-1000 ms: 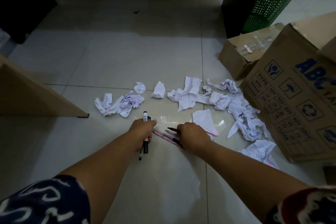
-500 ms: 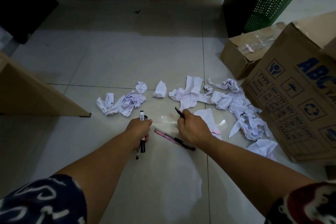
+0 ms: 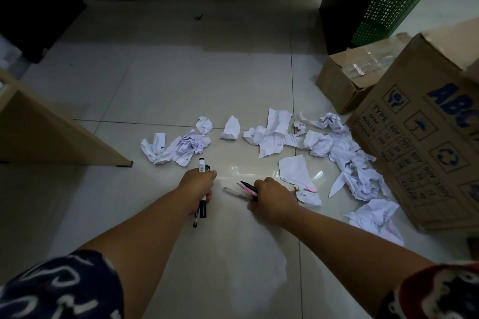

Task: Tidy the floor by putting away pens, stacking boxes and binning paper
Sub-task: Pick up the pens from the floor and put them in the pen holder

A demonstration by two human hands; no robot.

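Gripping, in left hand (image 3: 198, 185) closed into a fist: white-barrelled marker (image 3: 202, 190) with black cap at near end, plus one thin dark pen (image 3: 196, 219) beside it, both pointing far-near through the fist. Closing, right hand (image 3: 273, 198) over three pens (image 3: 242, 189) lying on the floor tile (image 3: 160, 80) just right of left hand: one pale pink, one pink-striped, one black, tips sticking out leftward; whether lifted or only pressed down, cannot tell. Hands lying near each other, not touching. Lying scattered in a band just beyond both hands and trailing right: crumpled paper (image 3: 269, 134), white, roughly a dozen pieces, exact count unclear where overlapping. Standing at right: two cardboard boxes, large box (image 3: 420, 137) tilted, printed "ABC" in blue, table reading "TYPE", "MM", "ROLLS", "COLOUR", "CLEAR", with handling symbols; small box (image 3: 344, 80) behind it, taped. Standing far right: one green mesh bin (image 3: 394, 0). Showing at left: wooden panel (image 3: 51, 137).
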